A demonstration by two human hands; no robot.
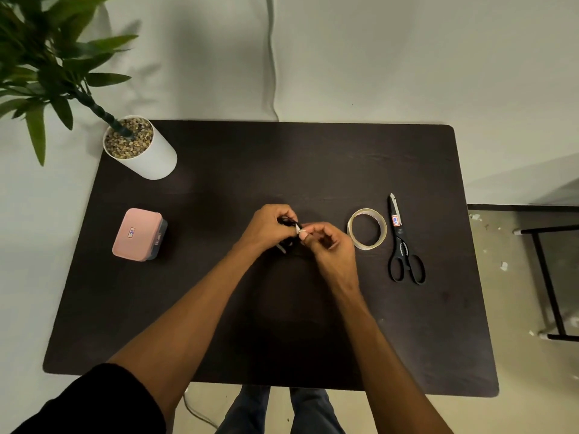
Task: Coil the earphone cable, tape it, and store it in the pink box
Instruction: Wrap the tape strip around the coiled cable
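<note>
Both hands meet above the middle of a dark, matte wood-grain table (219, 308) with rounded corners. The left hand (269, 228) is curled closed around a small bundle of thin black earphone cable (286, 221), of which only a few glossy loops show between the fingers; how tidily it is coiled cannot be told. The right hand (332, 245) touches the left at the fingertips, its thumb and forefinger pinching a short, pale, translucent strip of tape (300, 228) against the bundle. The other fingers of the right hand are bent loosely inward.

Just beyond the right hand, on its outer side, lies a flat ring of clear tape roll (366, 228), glossy and thin-walled. Just past the roll lie black scissors (404, 245), closed, with oval plastic handles toward the person and a small sticker on the blade.

Well apart from the left hand, on its outer side, sits the pink box (138, 234), a smooth rounded rectangle with a closed lid, a small label on top and a darker grey base. Farther from the left hand, away from the person, a white cylindrical pot (150, 161) topped with pebbles holds a leafy green plant (40, 67).
</note>
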